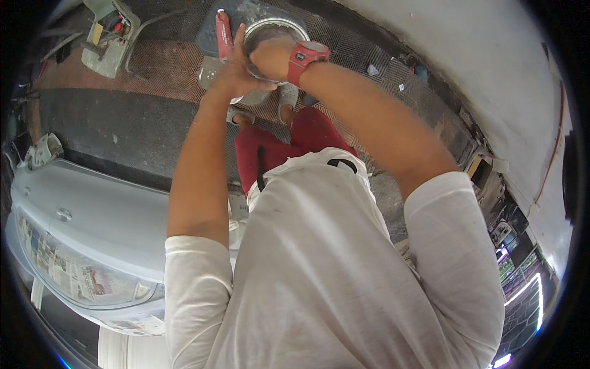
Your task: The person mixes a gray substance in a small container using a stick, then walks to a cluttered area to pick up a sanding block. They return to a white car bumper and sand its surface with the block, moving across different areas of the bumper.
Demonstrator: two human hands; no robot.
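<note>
A round, open metal can (300, 29) with a shiny rim stands on a dark grey, rounded surface (246, 9) at the top of the view. My left hand (235, 75) is curved around the can's near left side, fingers reaching up and thumb stretched along the near edge. Inside the can's mouth is my right hand (273, 56), with a red watch (307, 58) at the wrist. Its fingers are hidden down in the can, so what they hold does not show. Just left of the can lies a red tube (223, 34) with a white cap.
A pale green plastic chair (110, 46) with small items on it stands at the upper left. To my left is a light-grey car (92, 203) with newspaper over its glass (80, 264). A white wall (479, 55) runs along the right, with small litter (372, 70) near its foot.
</note>
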